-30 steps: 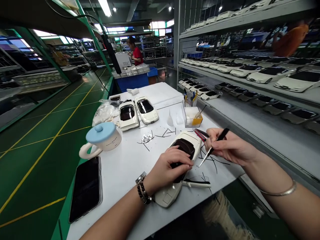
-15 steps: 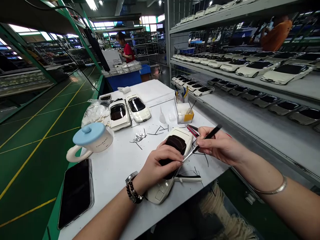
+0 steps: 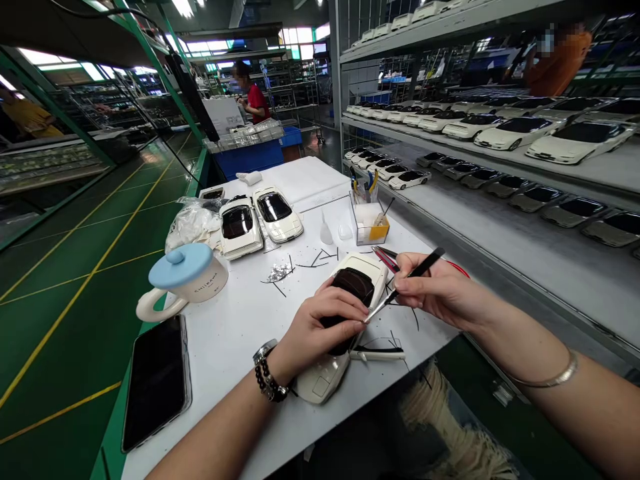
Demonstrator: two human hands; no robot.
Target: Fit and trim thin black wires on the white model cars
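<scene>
A cream model car (image 3: 320, 381) with a dark roof and windows lies at a slant on the white table. My left hand (image 3: 333, 320) is closed over its near side, fingers across the dark cabin, thumb and forefinger close together at the side edge. My right hand (image 3: 425, 283) grips a slim black tool (image 3: 423, 265) with a pointed silver end; its exact kind I cannot tell. That tip meets the car's side right at my left fingertips. Beside the car lies a loose cream door part (image 3: 380, 356) with a clear window and black strips.
A lidded mug (image 3: 193, 280) and a phone (image 3: 156, 383) stand at left. Two cream model cars (image 3: 276, 213), a plastic bag (image 3: 190, 227), black strips (image 3: 320, 259) and a clear tool box (image 3: 371, 230) lie farther back. Shelves (image 3: 480, 183) of model cars line the right. Co-workers are in the background.
The view has shifted very slightly. Both hands hold nearly the same pose, with the tool's tip still at the left fingertips.
</scene>
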